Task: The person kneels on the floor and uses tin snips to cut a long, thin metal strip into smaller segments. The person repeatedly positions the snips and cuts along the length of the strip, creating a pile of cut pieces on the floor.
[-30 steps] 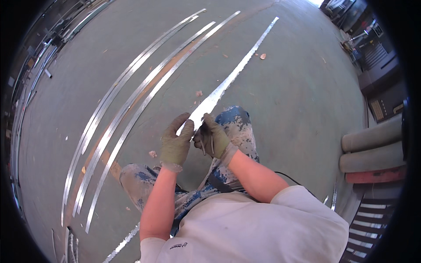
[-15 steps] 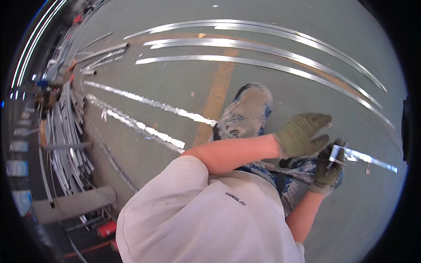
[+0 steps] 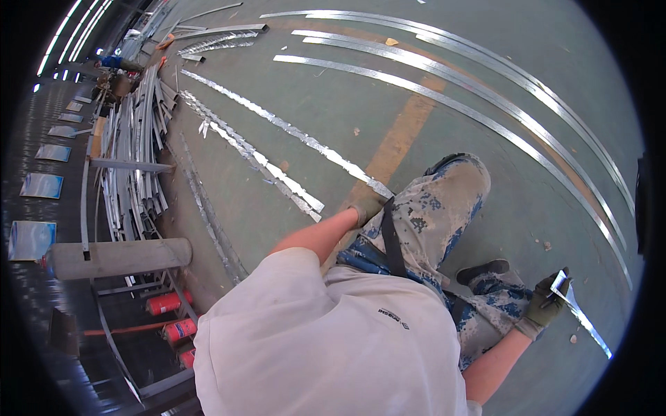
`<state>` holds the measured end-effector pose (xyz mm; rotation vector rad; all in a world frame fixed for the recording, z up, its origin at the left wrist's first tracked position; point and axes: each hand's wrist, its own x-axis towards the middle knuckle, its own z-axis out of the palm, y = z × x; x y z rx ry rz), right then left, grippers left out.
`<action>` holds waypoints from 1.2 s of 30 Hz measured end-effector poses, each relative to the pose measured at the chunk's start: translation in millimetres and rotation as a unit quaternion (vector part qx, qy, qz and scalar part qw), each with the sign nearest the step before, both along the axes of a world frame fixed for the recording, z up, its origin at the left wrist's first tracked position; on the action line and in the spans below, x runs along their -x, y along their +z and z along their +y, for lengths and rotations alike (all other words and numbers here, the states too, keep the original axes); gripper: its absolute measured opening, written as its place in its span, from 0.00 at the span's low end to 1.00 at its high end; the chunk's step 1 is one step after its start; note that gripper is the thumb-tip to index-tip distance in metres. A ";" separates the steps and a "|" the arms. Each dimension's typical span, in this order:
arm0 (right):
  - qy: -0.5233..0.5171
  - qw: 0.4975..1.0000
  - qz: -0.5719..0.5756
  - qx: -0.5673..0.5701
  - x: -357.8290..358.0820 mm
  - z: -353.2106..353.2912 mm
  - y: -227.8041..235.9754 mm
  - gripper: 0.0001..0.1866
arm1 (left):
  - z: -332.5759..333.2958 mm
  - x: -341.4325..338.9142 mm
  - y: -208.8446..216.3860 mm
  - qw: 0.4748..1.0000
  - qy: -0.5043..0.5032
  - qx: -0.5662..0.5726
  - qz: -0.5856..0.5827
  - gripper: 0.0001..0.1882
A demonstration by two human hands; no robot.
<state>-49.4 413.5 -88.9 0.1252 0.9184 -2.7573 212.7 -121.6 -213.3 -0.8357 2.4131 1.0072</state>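
My right hand [image 3: 543, 307], in an olive work glove, is closed around the end of a shiny metal strip [image 3: 585, 320] that slants away at the lower right. My left hand [image 3: 368, 209], gloved alike, is down beside my bent left leg [image 3: 433, 208]. Close to it lies the near end of a long, crumpled silvery strip [image 3: 298, 137]. The leg covers part of the left hand, so its fingers do not show, nor whether it touches the strip.
Long flat metal strips [image 3: 416, 87] lie across the green floor ahead. More ragged silvery strips [image 3: 257, 156] are at the left. Beyond them are a heap of metal profiles [image 3: 135, 159], a grey cylinder [image 3: 125, 256] and red canisters [image 3: 168, 303].
My left hand has gone from beside the right hand to the left, down by my left leg. My right hand, still gripping the metal strip, is lower in view. The view has turned leftward.
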 end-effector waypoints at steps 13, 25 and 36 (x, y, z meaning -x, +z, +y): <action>-0.041 0.966 -0.010 -0.254 12.9 -66.7 23.0 0.15 | 16.6 100.3 -60.4 0.961 -0.216 0.000 -0.173 0.21; -0.100 0.901 -0.421 0.046 49.2 -114.9 69.3 0.16 | 30.8 135.8 -62.5 0.902 -0.280 0.034 -0.328 0.21; -0.038 0.863 -0.503 0.036 65.6 -114.9 74.1 0.21 | 88.8 144.8 -12.9 0.869 -0.287 0.024 -0.403 0.21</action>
